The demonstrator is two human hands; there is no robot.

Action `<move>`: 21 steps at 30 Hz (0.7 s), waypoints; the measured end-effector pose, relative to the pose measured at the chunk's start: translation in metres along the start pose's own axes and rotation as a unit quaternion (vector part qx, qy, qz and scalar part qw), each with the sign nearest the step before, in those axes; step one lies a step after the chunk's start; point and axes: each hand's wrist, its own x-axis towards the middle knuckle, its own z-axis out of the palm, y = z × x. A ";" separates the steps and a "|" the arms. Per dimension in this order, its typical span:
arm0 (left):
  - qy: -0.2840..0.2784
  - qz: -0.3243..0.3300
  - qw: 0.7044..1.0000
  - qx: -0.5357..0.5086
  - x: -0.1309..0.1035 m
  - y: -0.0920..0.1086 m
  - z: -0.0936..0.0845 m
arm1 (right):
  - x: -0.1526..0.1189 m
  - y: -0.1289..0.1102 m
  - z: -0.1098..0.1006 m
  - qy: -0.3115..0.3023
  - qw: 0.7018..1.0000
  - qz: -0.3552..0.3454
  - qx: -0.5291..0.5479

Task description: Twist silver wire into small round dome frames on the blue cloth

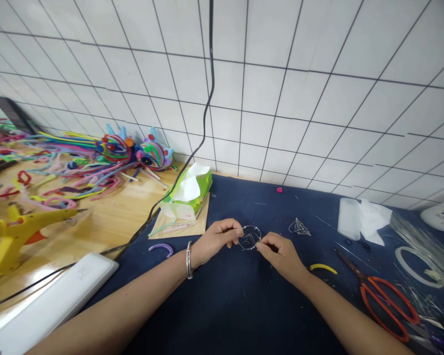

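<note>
A thin wire ring point(259, 231) with small light beads and fine wires across its inside is held up over the dark blue mat point(222, 315). My left hand point(218, 239) pinches its left edge between thumb and fingers; a silver bangle point(188, 260) circles that wrist. On the lower right edge, the thumb and index finger of my right hand point(281, 254) are closed on the same ring. Beyond my right hand lies a small wire piece point(300, 227) with a fan of fine wires.
Orange-handled scissors point(385, 301), clear wire strands point(425, 246) and a clear box point(348, 218) lie right. Left are a tissue pack point(192, 190), white device point(55, 301), yellow glue gun point(18, 236) and colourful pipe cleaners point(77, 167). A black cable point(206, 111) hangs by the tiled wall.
</note>
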 end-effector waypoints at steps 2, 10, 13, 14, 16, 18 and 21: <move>-0.010 -0.002 1.000 -0.006 0.000 0.000 0.000 | 0.000 -0.001 0.000 0.003 1.000 -0.005 0.008; -0.024 -0.011 1.000 -0.015 -0.001 0.000 -0.001 | -0.001 0.000 -0.003 0.029 0.995 0.016 0.093; -0.031 -0.015 0.999 -0.003 -0.001 -0.001 -0.001 | -0.001 -0.001 -0.002 -0.031 0.993 0.005 0.109; -0.035 -0.015 0.999 0.000 -0.002 -0.001 0.000 | -0.001 -0.002 -0.001 -0.047 0.993 -0.001 0.105; -0.048 -0.014 0.999 0.000 -0.003 -0.001 0.001 | -0.002 -0.003 0.000 -0.067 0.994 -0.012 0.088; -0.060 -0.020 0.998 0.000 -0.004 0.000 0.004 | -0.002 -0.004 0.000 -0.086 0.993 -0.019 0.074; -0.060 -0.029 0.998 0.003 -0.006 0.000 0.008 | -0.002 -0.004 0.000 -0.122 0.989 -0.021 0.074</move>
